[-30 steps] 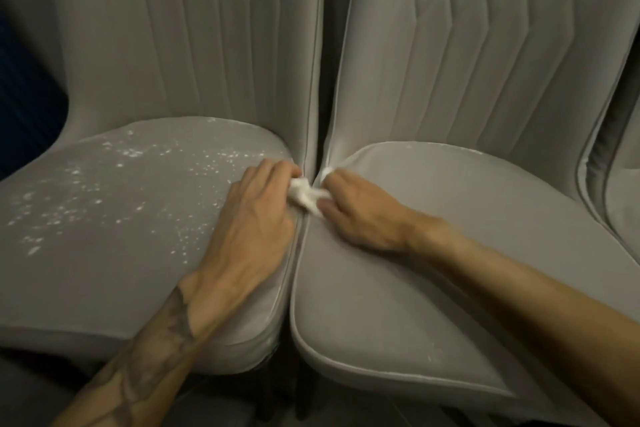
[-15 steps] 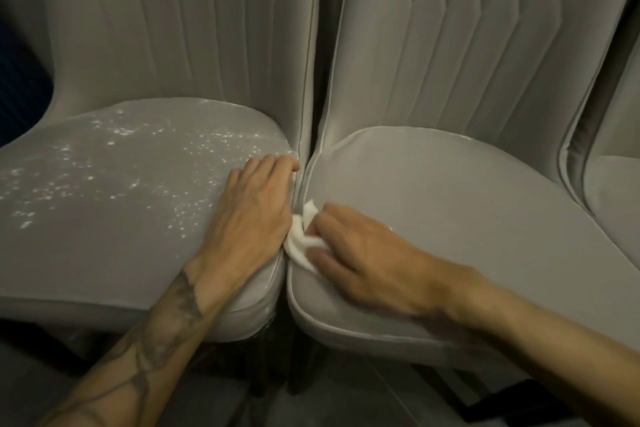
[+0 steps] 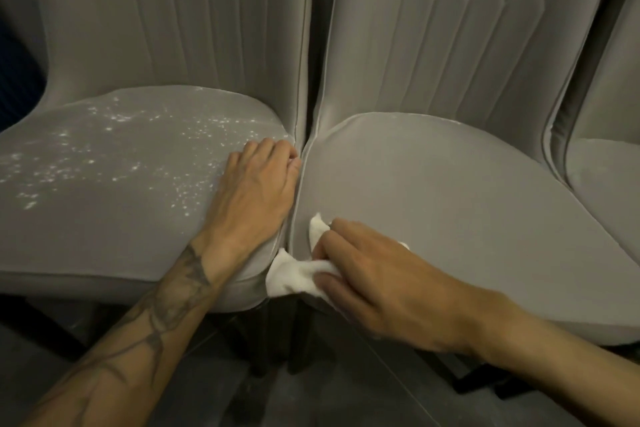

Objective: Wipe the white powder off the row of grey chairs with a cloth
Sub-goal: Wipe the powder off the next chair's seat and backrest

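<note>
Dim room, dark grey floor [image 3: 207, 378] under a row of grey padded velvet chairs [image 3: 433, 45] set close side by side. Scattered across the left seat [image 3: 104, 229], specks of white powder [image 3: 114, 120]. Flat on that seat's right edge, beside the gap, left hand [image 3: 252, 194] with fingers straight. At the middle seat [image 3: 450, 191], near left corner, crumpled white cloth [image 3: 294, 276], bunched in the curled fingers of the right hand [image 3: 391, 288] and hanging over the edge
</note>
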